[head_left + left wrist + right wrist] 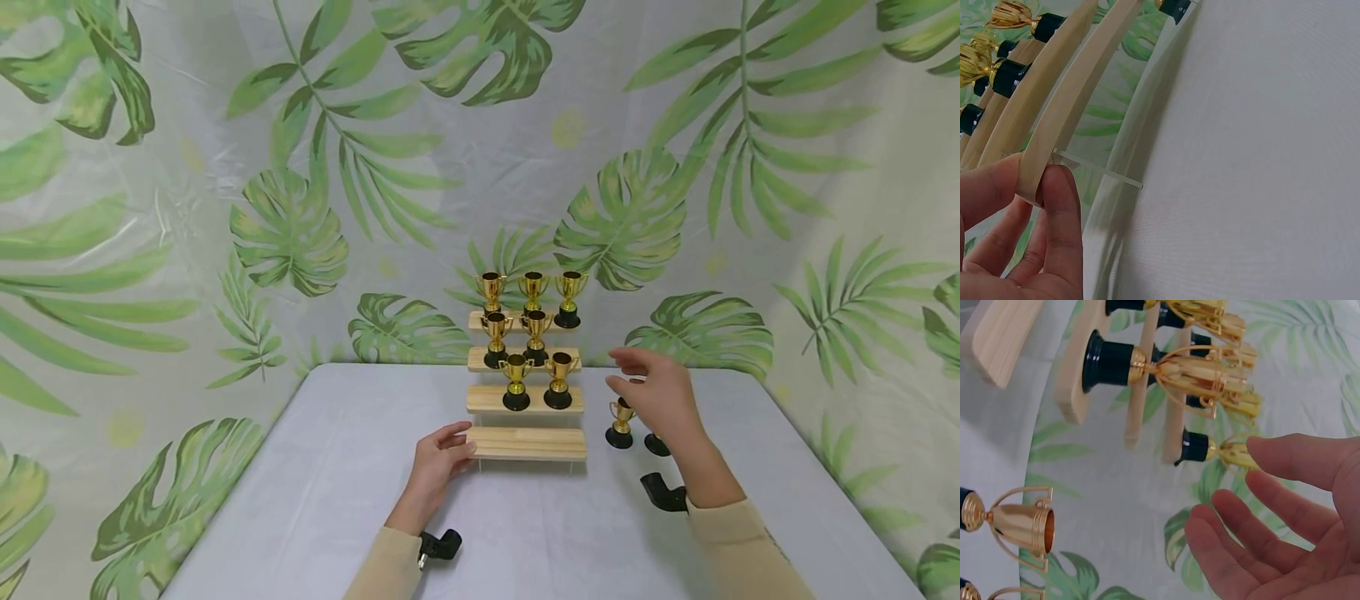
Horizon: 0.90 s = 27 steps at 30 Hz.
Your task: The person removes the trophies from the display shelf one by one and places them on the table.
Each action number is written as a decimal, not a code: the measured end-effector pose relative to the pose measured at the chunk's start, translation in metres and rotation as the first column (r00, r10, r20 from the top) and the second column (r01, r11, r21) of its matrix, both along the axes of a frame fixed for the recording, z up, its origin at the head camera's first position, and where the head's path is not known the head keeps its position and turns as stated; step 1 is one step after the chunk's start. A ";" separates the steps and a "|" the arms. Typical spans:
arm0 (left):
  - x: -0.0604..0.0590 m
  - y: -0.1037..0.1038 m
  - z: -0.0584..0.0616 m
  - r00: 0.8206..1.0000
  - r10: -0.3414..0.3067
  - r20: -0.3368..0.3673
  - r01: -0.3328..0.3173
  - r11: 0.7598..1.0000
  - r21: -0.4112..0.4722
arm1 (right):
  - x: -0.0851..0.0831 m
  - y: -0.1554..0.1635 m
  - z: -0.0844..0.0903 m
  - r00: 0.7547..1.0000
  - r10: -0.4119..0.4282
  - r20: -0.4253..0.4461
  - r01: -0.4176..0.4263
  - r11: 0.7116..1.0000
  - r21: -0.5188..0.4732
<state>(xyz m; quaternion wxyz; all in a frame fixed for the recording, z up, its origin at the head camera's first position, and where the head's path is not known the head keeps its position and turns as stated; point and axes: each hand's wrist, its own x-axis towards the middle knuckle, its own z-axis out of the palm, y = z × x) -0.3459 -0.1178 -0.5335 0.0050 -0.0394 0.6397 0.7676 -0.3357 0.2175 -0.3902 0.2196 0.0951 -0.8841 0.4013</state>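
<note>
**One Holding, One Free**

Two gold cups (621,427) stand on the tabletop (360,450), just right of a wooden stand (537,402). They are upright, so their long way points up. The right hand (663,396) is much nearer to them than the left. It hangs in the air by them, wide open, with thumb and fingers apart, and it holds nothing. In the head view one cup shows just under its fingertips; the arm hides part of the other cup (657,445). How that hand lines up with them seems to matter most.

The left hand (442,461) pinches the left end of the bottom step (528,443). Seven more cups (558,387) stand on the three higher steps (482,400).

The tabletop is white and flat. A gap parts the stand from the loose cups, which stand close together. A leafy sheet (405,158) hangs behind.
</note>
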 end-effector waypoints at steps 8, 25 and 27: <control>0.002 0.000 0.000 1.000 -0.001 0.021 0.001 1.000 -0.007 | -0.004 -0.012 0.002 0.999 0.043 0.014 -0.043 0.999 -0.031; 0.002 0.000 0.001 1.000 0.007 0.012 -0.007 1.000 -0.012 | -0.017 -0.036 -0.002 0.997 0.059 0.046 -0.057 0.997 -0.043; 0.001 0.000 0.001 1.000 0.004 0.013 -0.004 1.000 -0.013 | -0.019 -0.038 -0.002 0.997 0.060 0.048 -0.058 0.997 -0.043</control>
